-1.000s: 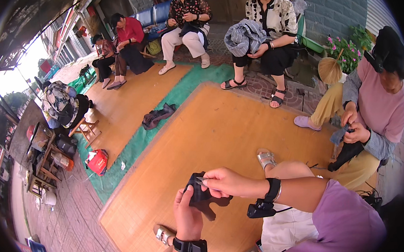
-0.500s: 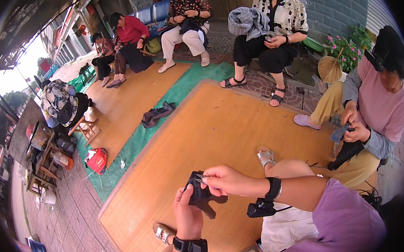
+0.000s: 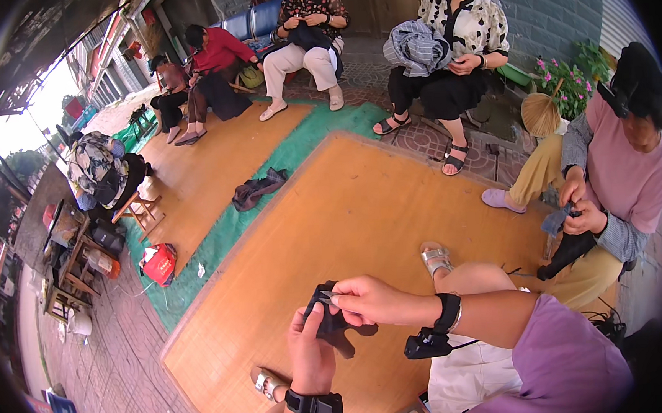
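Note:
In front of me, my left hand [image 3: 311, 354] grips a dark navy piece of cloth [image 3: 330, 325], thumb on top and fingers behind it. A loose brownish flap of the cloth hangs down below. My right hand [image 3: 370, 300] pinches a small pointed metal tool [image 3: 329, 293], which looks like thread snips. Its tip lies against the upper edge of the cloth, close to my left thumb. The right fingers cover most of the tool. Both hands are held above the tan mat, and each wrist wears a black strapped device.
A tan mat [image 3: 310, 231] covers the ground, with a green sheet [image 3: 199, 292] beyond. A dark cloth [image 3: 259, 188] and a red bag [image 3: 158, 263] lie to the left. At right, a seated person [image 3: 622, 148] handles bluish cloth. Others sit along the far side.
Both hands and the cloth have shifted very slightly, the left hand a little to the right. The tool's tip stays at the cloth's upper edge.

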The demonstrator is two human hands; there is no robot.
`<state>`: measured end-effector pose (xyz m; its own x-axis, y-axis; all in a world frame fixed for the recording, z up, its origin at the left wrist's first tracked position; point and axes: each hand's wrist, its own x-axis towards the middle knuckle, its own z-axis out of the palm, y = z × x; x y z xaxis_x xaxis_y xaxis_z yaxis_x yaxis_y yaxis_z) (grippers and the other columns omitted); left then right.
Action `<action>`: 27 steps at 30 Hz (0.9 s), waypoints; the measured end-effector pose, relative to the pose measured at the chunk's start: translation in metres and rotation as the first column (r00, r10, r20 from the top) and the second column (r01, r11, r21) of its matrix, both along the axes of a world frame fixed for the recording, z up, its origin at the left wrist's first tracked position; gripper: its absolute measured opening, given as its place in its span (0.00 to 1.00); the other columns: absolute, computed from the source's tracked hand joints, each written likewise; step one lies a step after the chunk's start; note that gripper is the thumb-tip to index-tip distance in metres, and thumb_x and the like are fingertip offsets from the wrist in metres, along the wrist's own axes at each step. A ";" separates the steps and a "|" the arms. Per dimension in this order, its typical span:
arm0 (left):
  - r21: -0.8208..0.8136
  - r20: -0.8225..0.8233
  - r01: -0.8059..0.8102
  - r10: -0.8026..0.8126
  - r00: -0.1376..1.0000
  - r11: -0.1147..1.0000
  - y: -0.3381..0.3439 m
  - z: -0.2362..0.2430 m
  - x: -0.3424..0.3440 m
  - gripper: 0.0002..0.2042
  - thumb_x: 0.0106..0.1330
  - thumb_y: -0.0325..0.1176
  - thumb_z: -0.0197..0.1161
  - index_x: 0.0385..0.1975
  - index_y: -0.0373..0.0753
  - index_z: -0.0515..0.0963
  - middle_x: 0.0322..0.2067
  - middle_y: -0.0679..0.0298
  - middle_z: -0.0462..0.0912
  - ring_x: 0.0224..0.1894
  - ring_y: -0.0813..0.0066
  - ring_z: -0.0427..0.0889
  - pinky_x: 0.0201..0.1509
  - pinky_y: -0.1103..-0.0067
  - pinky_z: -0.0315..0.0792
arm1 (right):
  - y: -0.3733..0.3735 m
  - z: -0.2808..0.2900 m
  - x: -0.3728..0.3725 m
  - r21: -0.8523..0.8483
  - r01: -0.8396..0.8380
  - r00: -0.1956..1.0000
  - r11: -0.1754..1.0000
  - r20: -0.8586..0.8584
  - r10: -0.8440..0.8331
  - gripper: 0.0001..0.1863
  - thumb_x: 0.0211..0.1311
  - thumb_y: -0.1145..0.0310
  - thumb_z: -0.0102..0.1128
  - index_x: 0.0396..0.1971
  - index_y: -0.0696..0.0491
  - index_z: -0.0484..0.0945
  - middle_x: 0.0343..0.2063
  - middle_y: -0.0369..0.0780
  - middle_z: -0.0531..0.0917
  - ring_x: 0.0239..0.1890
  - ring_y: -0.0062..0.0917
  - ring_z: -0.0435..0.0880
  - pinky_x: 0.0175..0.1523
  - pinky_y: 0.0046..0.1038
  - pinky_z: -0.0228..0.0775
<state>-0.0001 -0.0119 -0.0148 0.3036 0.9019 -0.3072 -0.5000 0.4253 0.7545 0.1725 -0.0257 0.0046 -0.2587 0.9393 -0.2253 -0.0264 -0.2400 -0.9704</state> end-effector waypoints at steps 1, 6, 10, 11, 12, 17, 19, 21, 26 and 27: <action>-0.016 0.012 0.000 0.000 1.000 1.000 0.000 0.000 0.000 0.04 0.71 0.32 0.61 0.36 0.40 0.77 0.35 0.64 0.84 0.38 0.77 0.81 0.46 0.77 0.73 | 0.000 0.001 0.001 0.012 0.007 1.000 1.000 -0.018 -0.007 0.13 0.76 0.63 0.46 0.35 0.56 0.75 0.17 0.29 0.73 0.17 0.09 0.65 0.21 0.16 0.55; -0.029 0.012 -0.011 0.011 1.000 1.000 0.000 0.002 0.000 0.04 0.71 0.33 0.60 0.35 0.40 0.76 0.35 0.64 0.84 0.37 0.77 0.81 0.45 0.77 0.74 | 0.000 0.004 0.003 0.003 0.012 0.999 1.000 -0.034 -0.012 0.13 0.76 0.63 0.46 0.35 0.55 0.75 0.18 0.29 0.73 0.18 0.09 0.65 0.22 0.16 0.55; -0.043 0.002 -0.004 0.004 1.000 0.999 0.001 0.003 0.000 0.05 0.71 0.34 0.60 0.34 0.40 0.76 0.33 0.63 0.84 0.36 0.76 0.82 0.41 0.77 0.74 | 0.001 0.001 0.003 0.006 0.013 0.999 1.000 -0.034 -0.012 0.13 0.76 0.63 0.46 0.35 0.55 0.76 0.18 0.29 0.73 0.18 0.09 0.65 0.22 0.15 0.54; -0.045 0.002 -0.003 0.003 1.000 0.999 0.001 0.003 0.000 0.05 0.71 0.34 0.60 0.34 0.40 0.76 0.33 0.63 0.84 0.36 0.76 0.82 0.41 0.77 0.74 | 0.002 0.000 0.004 0.008 0.009 0.999 1.000 -0.037 -0.008 0.13 0.76 0.63 0.46 0.35 0.55 0.76 0.18 0.29 0.73 0.18 0.09 0.65 0.22 0.15 0.54; -0.047 0.001 -0.001 0.001 1.000 0.999 0.001 0.003 0.000 0.06 0.71 0.34 0.60 0.34 0.40 0.76 0.33 0.63 0.84 0.35 0.76 0.82 0.40 0.77 0.74 | 0.001 0.000 0.004 0.006 0.009 0.999 1.000 -0.037 -0.009 0.13 0.76 0.63 0.46 0.35 0.55 0.76 0.18 0.29 0.73 0.18 0.09 0.65 0.22 0.15 0.54; -0.054 0.006 0.002 -0.002 1.000 0.999 0.002 0.003 -0.001 0.06 0.71 0.33 0.60 0.33 0.41 0.76 0.33 0.63 0.84 0.35 0.76 0.82 0.39 0.78 0.74 | 0.001 0.001 0.003 0.001 -0.002 1.000 1.000 -0.029 0.002 0.13 0.77 0.63 0.46 0.36 0.55 0.76 0.17 0.28 0.72 0.18 0.09 0.65 0.22 0.15 0.55; -0.060 0.003 -0.023 0.023 1.000 0.998 0.003 -0.002 -0.002 0.05 0.71 0.33 0.60 0.33 0.41 0.76 0.32 0.64 0.84 0.34 0.77 0.82 0.39 0.78 0.74 | 0.001 -0.002 0.003 -0.003 -0.011 1.000 1.000 -0.028 0.010 0.13 0.77 0.63 0.46 0.36 0.55 0.76 0.17 0.28 0.72 0.18 0.09 0.65 0.22 0.15 0.55; -0.055 0.004 -0.017 0.018 1.000 0.998 0.002 0.000 -0.002 0.05 0.71 0.33 0.60 0.33 0.40 0.76 0.32 0.64 0.84 0.34 0.77 0.81 0.39 0.78 0.74 | 0.001 -0.003 0.003 -0.009 -0.018 0.999 1.000 -0.028 0.018 0.13 0.77 0.63 0.46 0.36 0.55 0.76 0.17 0.28 0.72 0.18 0.09 0.65 0.22 0.15 0.55; -0.049 0.009 -0.005 0.005 1.000 0.999 0.000 0.002 -0.001 0.05 0.71 0.33 0.61 0.33 0.40 0.76 0.33 0.64 0.84 0.34 0.77 0.81 0.40 0.78 0.74 | 0.001 -0.004 0.002 0.001 0.006 1.000 1.000 -0.021 -0.006 0.13 0.77 0.63 0.45 0.36 0.55 0.75 0.17 0.28 0.72 0.18 0.09 0.65 0.22 0.16 0.55; -0.044 0.012 0.000 0.001 1.000 0.999 0.000 0.000 -0.002 0.05 0.71 0.33 0.61 0.33 0.40 0.76 0.33 0.64 0.84 0.34 0.77 0.81 0.40 0.78 0.74 | 0.002 -0.004 0.002 0.001 0.004 1.000 1.000 -0.021 -0.004 0.13 0.77 0.63 0.45 0.36 0.55 0.75 0.17 0.28 0.72 0.18 0.09 0.65 0.22 0.16 0.55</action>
